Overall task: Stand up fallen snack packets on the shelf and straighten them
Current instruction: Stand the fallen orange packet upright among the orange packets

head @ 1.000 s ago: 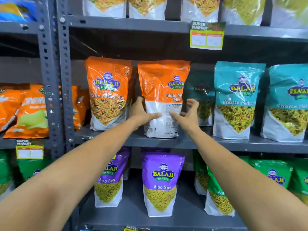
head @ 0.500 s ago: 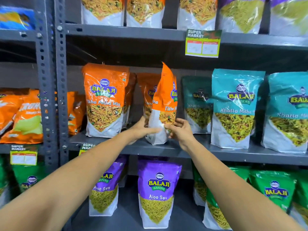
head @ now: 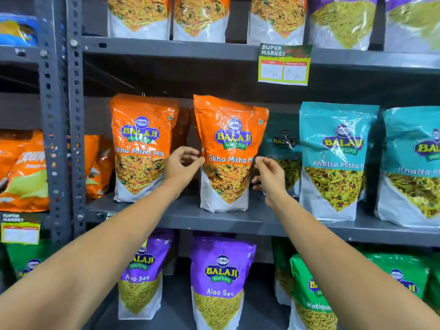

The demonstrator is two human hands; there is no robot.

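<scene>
Half a second back that orange Tikha Mitha packet point(head: 227, 160) was edge-on; now it faces front, upright near the middle shelf point(head: 214, 221) lip. Left hand point(head: 182, 166) and right hand point(head: 270, 173) flank it, loosely curled, gripping nothing, probably checking it stays up.

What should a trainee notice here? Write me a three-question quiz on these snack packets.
1. True or false: the glossy orange Tikha Mitha Mix packet between the left hand and the right hand lies flat on its face.
2. Which colour are the shiny plastic Khatta Mitha packets to its right? A purple, B teal, C green.
3. Fill in: the glossy purple packets below it read "Aloo ___".

Key: 1 false, it stands upright, label forward. 2 B. 3 Sev.
</scene>
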